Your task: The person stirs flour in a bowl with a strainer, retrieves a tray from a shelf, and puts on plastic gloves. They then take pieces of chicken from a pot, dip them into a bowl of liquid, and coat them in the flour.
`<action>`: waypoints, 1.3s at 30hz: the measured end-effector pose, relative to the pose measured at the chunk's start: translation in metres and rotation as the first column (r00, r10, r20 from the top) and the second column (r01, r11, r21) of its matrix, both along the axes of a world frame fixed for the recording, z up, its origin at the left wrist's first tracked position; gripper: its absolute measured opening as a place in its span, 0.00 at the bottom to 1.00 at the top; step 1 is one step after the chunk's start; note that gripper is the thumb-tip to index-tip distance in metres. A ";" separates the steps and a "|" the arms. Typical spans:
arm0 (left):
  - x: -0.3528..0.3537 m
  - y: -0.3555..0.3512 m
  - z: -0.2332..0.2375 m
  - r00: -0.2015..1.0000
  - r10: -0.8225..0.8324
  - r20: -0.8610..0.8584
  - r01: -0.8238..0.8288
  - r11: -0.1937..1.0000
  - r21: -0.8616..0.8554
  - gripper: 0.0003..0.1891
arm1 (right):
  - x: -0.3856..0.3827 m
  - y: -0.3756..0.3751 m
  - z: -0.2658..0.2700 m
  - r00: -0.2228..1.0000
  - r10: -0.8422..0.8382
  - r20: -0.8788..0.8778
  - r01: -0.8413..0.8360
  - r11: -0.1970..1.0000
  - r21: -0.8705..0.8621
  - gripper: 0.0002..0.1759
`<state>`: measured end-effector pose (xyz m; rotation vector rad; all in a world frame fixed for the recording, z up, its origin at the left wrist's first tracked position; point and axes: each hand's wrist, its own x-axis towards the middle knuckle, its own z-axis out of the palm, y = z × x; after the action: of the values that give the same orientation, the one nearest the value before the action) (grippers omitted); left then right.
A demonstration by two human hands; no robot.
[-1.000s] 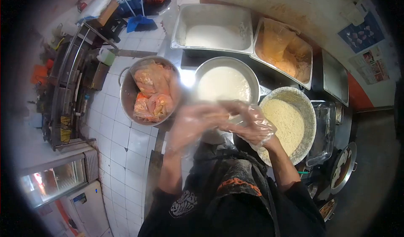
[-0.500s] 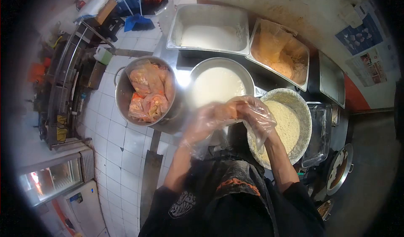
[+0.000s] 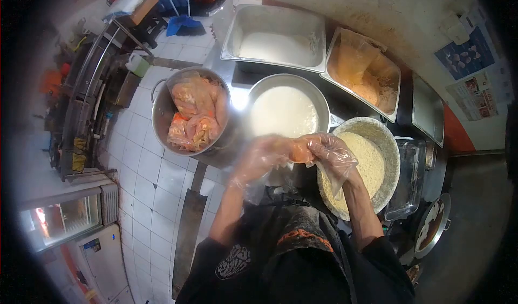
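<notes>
Between the batter bowl and the crumb bowl: orange piece (image 3: 299, 152), held in the air just near of the batter bowl (image 3: 290, 78), left of the crumb bowl (image 3: 390, 142).
Left hand (image 3: 263, 161): gloved in loose clear film, closed on the piece's left end.
Right hand (image 3: 332, 154): gloved likewise, curled over the right end.
Slip risk: likely; slick film on a wet-looking piece, could drop to the surface edge or the tiled floor (image 3: 156, 169) at left.
Splash risk: possible, if released high over the batter.
Glove risk: slack film at the right wrist could drag through the crumbs or pull off.
Pot of bagged meat (image 3: 157, 121): far left, close to the surface's edge; could tip from an elbow knock.
</notes>
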<state>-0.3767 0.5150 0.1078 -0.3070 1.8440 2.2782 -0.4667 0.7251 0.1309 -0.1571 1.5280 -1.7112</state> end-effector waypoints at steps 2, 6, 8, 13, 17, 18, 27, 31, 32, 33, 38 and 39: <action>0.001 0.002 -0.003 1.000 0.011 0.013 -0.011 1.000 0.028 0.15 | 0.004 0.003 -0.006 0.997 -0.008 0.075 0.011 0.999 -0.041 0.20; 0.005 0.008 -0.017 0.986 0.139 -0.091 -0.128 0.985 0.118 0.12 | 0.017 0.002 -0.001 0.978 -0.033 0.206 0.060 0.990 -0.125 0.22; 0.008 0.012 -0.030 0.978 0.174 -0.114 -0.154 0.974 0.169 0.11 | 0.024 0.006 -0.004 0.952 -0.041 0.303 0.089 0.986 -0.145 0.24; 0.016 0.001 -0.057 0.933 0.196 -0.302 -0.251 0.956 -0.155 0.19 | 0.031 0.008 0.003 0.936 -0.059 0.346 0.063 0.998 -0.001 0.24; 0.014 -0.016 -0.119 0.920 0.280 -0.274 -0.347 0.908 -0.235 0.17 | 0.034 0.013 -0.009 0.931 -0.039 0.363 0.068 0.995 -0.069 0.25; 0.013 -0.019 -0.118 0.918 0.250 -0.307 -0.326 0.917 -0.230 0.17 | 0.034 0.014 -0.012 0.934 -0.011 0.357 0.061 0.990 -0.130 0.26; 0.001 -0.001 -0.040 0.978 0.111 -0.178 -0.156 0.951 -0.267 0.21 | 0.030 0.009 -0.003 0.964 0.064 0.256 0.019 0.950 -0.311 0.29; -0.008 0.019 -0.016 0.981 0.181 -0.072 -0.193 0.855 -0.482 0.20 | 0.028 0.013 -0.016 0.948 0.100 0.302 -0.016 0.963 -0.270 0.32; -0.011 0.028 -0.018 0.981 0.168 -0.092 -0.192 0.854 -0.484 0.20 | 0.028 0.012 -0.013 0.955 0.091 0.283 -0.009 0.961 -0.277 0.32; -0.011 0.036 -0.022 0.942 0.333 -0.039 -0.329 0.898 -0.290 0.21 | 0.028 0.011 -0.007 0.949 0.088 0.301 -0.020 0.975 -0.221 0.31; -0.009 0.047 -0.007 0.895 0.446 0.027 -0.443 0.893 -0.081 0.23 | 0.025 0.018 -0.027 0.975 0.174 0.139 -0.152 0.976 -0.153 0.29; -0.012 0.046 -0.010 0.867 0.497 0.036 -0.491 0.864 -0.108 0.25 | 0.030 0.020 -0.036 0.968 0.115 0.224 -0.059 0.968 -0.244 0.29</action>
<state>-0.3891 0.5612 0.0973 -0.9607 2.0267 2.4472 -0.4364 0.7452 0.0952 -0.1350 1.1264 -1.7679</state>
